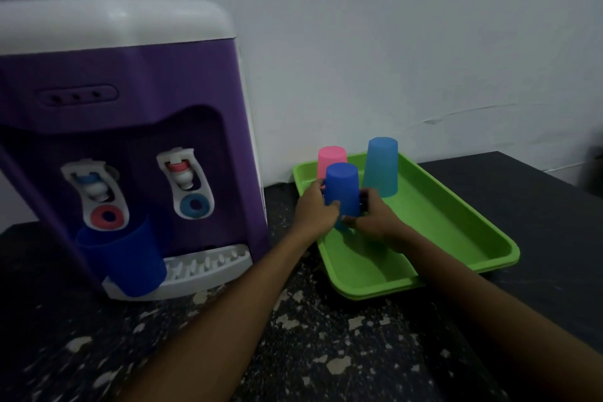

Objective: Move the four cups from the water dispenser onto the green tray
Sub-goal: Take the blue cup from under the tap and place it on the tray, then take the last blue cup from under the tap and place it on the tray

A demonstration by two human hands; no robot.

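Observation:
A green tray [456, 222] lies on the dark counter to the right of a purple and white water dispenser [130, 127]. Upside down at the tray's far end stand a pink cup [331, 155] and a taller light blue cup [381, 166]. In front of them is an inverted dark blue cup [342, 188], over the tray's left part. My left hand [315, 210] grips its left side and my right hand [375, 222] its right side near the rim. Another dark blue cup [127, 261] stands upright on the dispenser's drip tray, under the left tap.
The dispenser has two taps and a white drip grate [208, 263]. The counter [310, 336] is dark and speckled, with a white wall close behind the tray. The near half of the tray is bare.

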